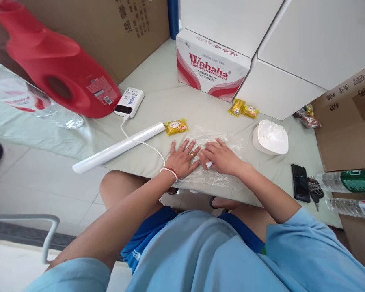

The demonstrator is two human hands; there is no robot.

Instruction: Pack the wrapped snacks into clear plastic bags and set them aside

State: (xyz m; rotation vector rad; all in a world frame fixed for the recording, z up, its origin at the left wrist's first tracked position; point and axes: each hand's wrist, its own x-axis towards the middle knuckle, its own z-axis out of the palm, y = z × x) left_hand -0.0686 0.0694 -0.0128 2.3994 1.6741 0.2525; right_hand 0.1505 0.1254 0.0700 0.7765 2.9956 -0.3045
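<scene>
A sheet of clear plastic film lies wrinkled on the cloth-covered table in front of me. My left hand rests flat on its left part with fingers spread, a ring on one finger and a beaded bracelet at the wrist. Close beside it, my right hand is over the film with its fingers bent together. A small white piece shows at the right thumb and fingers; its kind is too small to make out. Beyond the left hand lies a yellow snack packet.
At left are a long white roll, a white device with a cable, a red jug and a water bottle. At right stand a white tub, a phone and keys. Boxes line the back.
</scene>
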